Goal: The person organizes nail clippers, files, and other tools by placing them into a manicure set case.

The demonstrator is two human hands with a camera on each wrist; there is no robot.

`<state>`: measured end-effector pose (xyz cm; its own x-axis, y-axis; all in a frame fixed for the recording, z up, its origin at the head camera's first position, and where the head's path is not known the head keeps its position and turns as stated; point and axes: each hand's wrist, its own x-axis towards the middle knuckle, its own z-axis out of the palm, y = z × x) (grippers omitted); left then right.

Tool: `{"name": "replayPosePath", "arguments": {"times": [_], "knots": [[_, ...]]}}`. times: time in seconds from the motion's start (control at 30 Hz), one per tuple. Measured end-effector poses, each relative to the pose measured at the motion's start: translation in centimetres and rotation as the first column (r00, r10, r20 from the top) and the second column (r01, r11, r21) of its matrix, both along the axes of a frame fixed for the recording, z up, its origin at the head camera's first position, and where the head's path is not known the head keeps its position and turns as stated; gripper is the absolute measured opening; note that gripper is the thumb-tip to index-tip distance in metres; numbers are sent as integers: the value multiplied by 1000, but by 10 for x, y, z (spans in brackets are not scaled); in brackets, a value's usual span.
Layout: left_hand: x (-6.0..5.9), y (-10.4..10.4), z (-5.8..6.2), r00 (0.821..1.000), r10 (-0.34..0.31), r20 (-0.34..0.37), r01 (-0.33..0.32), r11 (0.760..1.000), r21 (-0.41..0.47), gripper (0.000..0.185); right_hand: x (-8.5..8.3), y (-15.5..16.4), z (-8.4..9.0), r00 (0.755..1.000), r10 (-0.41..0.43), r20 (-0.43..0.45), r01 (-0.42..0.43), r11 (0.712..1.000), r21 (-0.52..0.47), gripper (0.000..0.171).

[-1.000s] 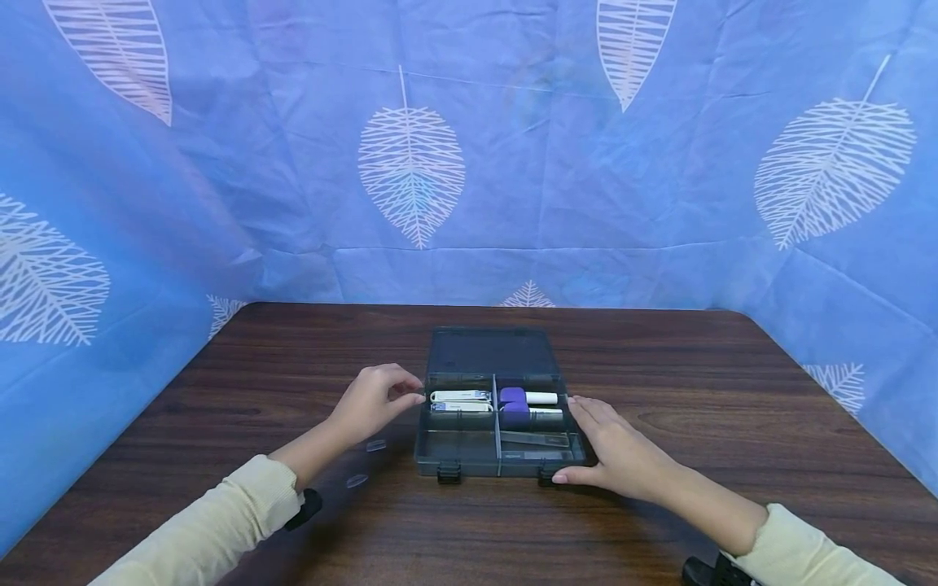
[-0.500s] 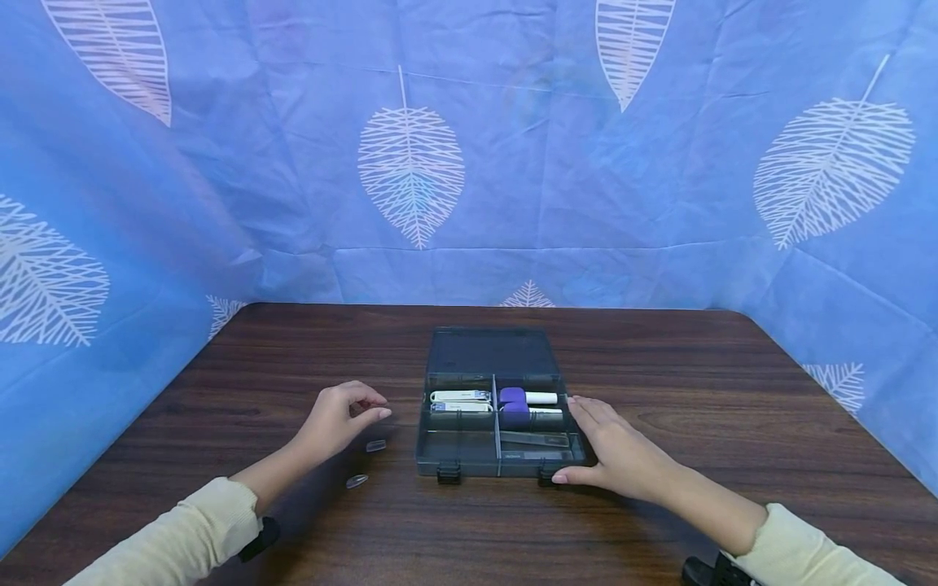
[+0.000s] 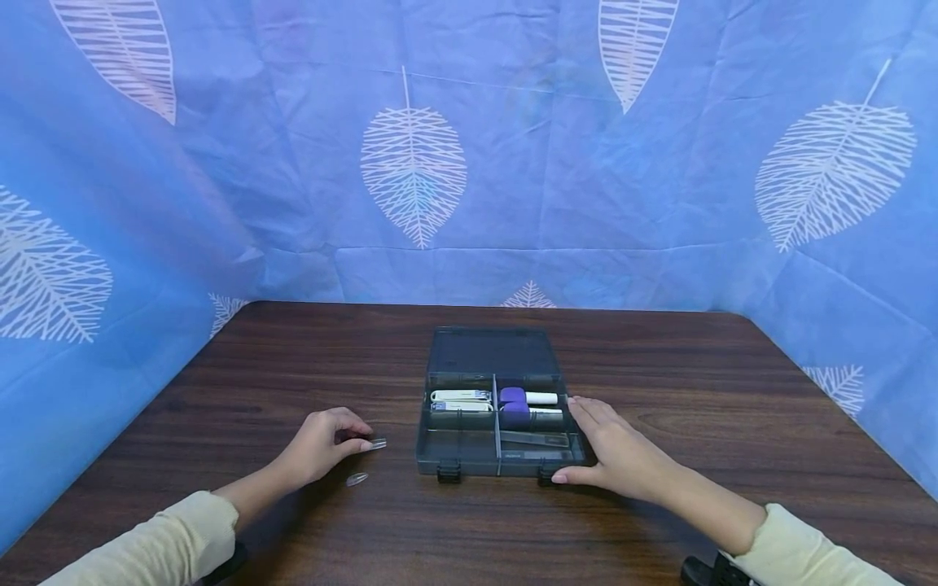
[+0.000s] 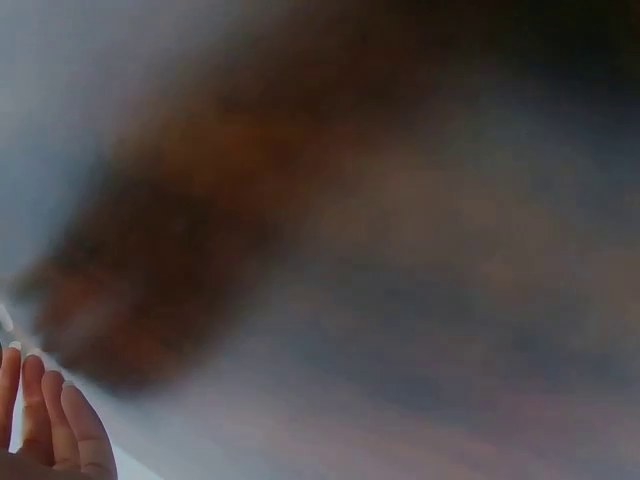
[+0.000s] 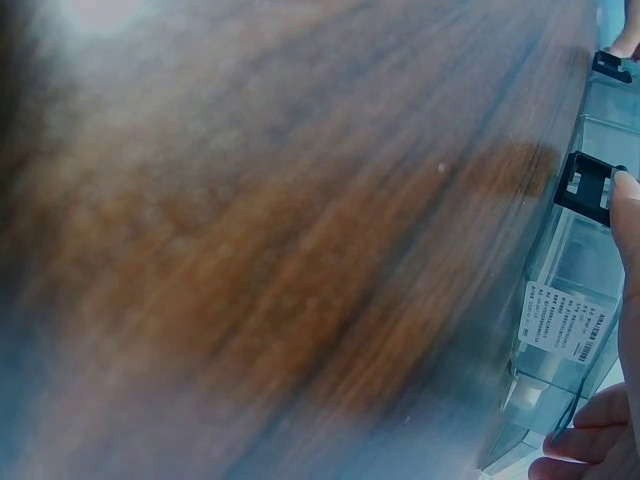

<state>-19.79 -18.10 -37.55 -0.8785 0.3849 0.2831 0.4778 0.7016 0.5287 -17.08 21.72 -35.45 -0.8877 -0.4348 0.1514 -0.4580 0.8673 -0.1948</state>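
Observation:
In the head view, my left hand (image 3: 320,445) reaches low over the table with fingers bent. Its thumb tip meets the left end of a small clear plastic piece (image 3: 378,443); whether it pinches it I cannot tell. Nearer the front lies another clear, oval piece (image 3: 357,479). My right hand (image 3: 615,448) rests on the right side of a dark see-through compartment box (image 3: 458,465), fingers along the wall, thumb at a front latch (image 5: 584,188). Inside are white nail clippers (image 3: 461,396) on the left and purple-and-white items (image 3: 516,413) on the right.
The box's see-through lid (image 3: 493,350) is laid back behind it. Flat clear strips (image 3: 535,439) lie in its front right compartment. A printed label (image 5: 562,320) shows in the right wrist view. Blue leaf-patterned cloth (image 3: 542,179) surrounds the brown wooden table (image 3: 659,374).
My left hand has drawn away from the box's left side, then come down to the nearer-to-box clear piece. My right hand and the box have stayed put.

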Motion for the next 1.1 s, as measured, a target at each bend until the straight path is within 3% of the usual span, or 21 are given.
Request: {"name": "replayPosePath", "arguments": {"times": [1.1], "knots": [[-2, 4, -6, 1000, -24, 5, 24, 1000, 17, 4, 1, -1, 1, 1000, 1, 1, -1, 1000, 0, 100]]}}
